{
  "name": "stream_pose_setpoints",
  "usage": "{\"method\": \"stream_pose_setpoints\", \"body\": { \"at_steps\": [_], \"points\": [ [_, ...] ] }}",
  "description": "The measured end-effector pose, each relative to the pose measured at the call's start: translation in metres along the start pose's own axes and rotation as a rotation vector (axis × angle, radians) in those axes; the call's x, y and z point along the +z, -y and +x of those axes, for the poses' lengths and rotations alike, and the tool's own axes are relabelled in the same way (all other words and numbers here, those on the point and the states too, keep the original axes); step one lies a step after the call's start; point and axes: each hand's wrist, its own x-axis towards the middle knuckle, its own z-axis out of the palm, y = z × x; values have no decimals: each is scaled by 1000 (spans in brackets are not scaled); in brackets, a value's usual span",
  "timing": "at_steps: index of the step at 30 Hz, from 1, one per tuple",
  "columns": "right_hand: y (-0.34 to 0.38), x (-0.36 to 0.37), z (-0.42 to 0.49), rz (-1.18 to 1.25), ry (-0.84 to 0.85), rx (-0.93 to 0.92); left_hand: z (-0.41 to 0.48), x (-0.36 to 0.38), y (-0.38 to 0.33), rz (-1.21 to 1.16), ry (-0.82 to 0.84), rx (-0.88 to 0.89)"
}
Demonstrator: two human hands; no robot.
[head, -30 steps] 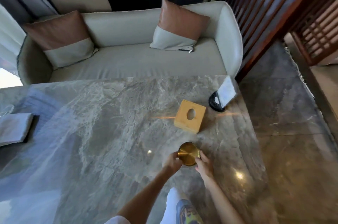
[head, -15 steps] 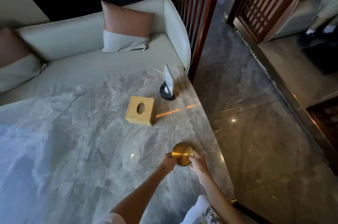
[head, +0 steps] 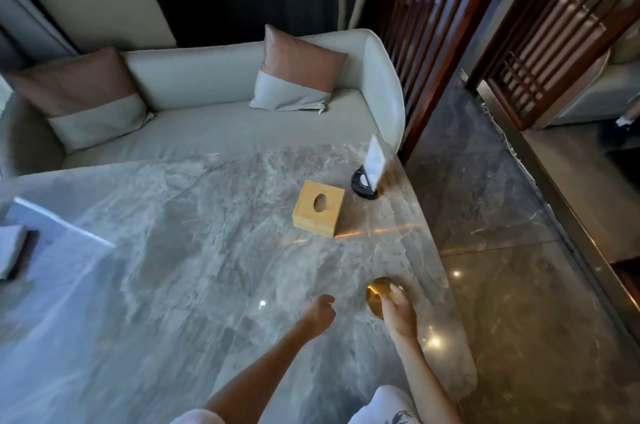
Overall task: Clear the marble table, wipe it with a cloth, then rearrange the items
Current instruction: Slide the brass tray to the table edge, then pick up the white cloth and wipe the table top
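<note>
Right hand (head: 398, 314) holds the round gold-coloured container (head: 374, 294), fingers draped over its top and curled round the right side; motion blur hides the exact finger contact. Container sits on the marble table (head: 194, 250) near the right edge, toward the near corner. Left hand (head: 320, 312) holds nothing, fingers loosely curled, just left of the container and apart from it; can't tell whether it touches the marble.

Wooden tissue box (head: 318, 209), oval slot on top, stands further back, nearer the far right corner. Card holder (head: 367, 174) is just beyond the box at that corner: black base, white card upright, slightly tilted. Folded grey cloth (head: 12, 250) lies at the left edge, partly cut off by the frame.

Pale sofa (head: 207, 132) runs along the table's far edge with two pink-and-grey cushions (head: 298, 73). Wooden lattice screen (head: 433, 25) stands right of the sofa, on a polished stone floor (head: 502, 250).
</note>
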Motion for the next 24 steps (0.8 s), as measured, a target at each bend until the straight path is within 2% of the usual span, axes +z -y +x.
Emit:
{"method": "stream_pose_setpoints", "body": {
  "at_steps": [6,10,15,19,24],
  "points": [
    [24,114,-82,-97,275,-191,-49,-105,85,125,-158,63],
    [38,163,-124,-138,360,-226,-62,-167,130,184,-233,46],
    [84,162,-124,-123,361,-226,-58,-213,109,192,-280,115],
    [124,161,-108,-113,368,-310,-55,-233,80,164,-354,161],
    [142,202,-90,-262,516,-418,-71,-263,99,134,-509,95]
  ]
}}
